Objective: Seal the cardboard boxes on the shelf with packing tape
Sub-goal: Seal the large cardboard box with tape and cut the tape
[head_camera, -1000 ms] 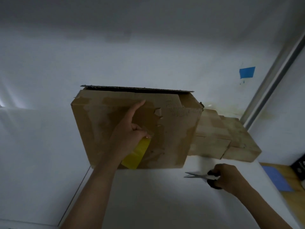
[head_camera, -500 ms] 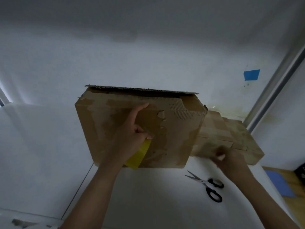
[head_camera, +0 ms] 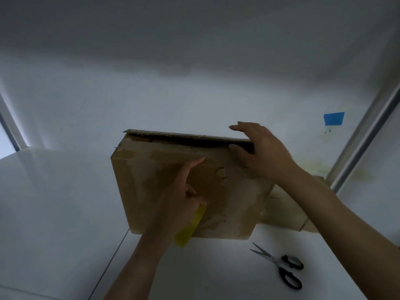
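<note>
A worn brown cardboard box (head_camera: 233, 204) stands on the white shelf (head_camera: 205, 269), its top flap slightly raised with a dark gap under it. My left hand (head_camera: 181, 198) rests against the box front, forefinger pointing up, the other fingers curled round a yellow tape roll (head_camera: 188, 228). My right hand (head_camera: 262, 152) lies over the box's upper right corner, fingers on top of the flap and thumb at the gap. A second, smaller cardboard box (head_camera: 287, 211) sits behind to the right, partly hidden by my right forearm.
Black-handled scissors (head_camera: 279, 265) lie on the shelf in front of the box, to the right. A blue tape patch (head_camera: 334, 118) sticks to the white back wall. A metal upright (head_camera: 365, 135) runs along the right, another at the far left.
My right hand let go of the scissors, which now lie on the shelf, passed the smaller box and rose to the big box's top right flap. My left hand stayed on the box front.
</note>
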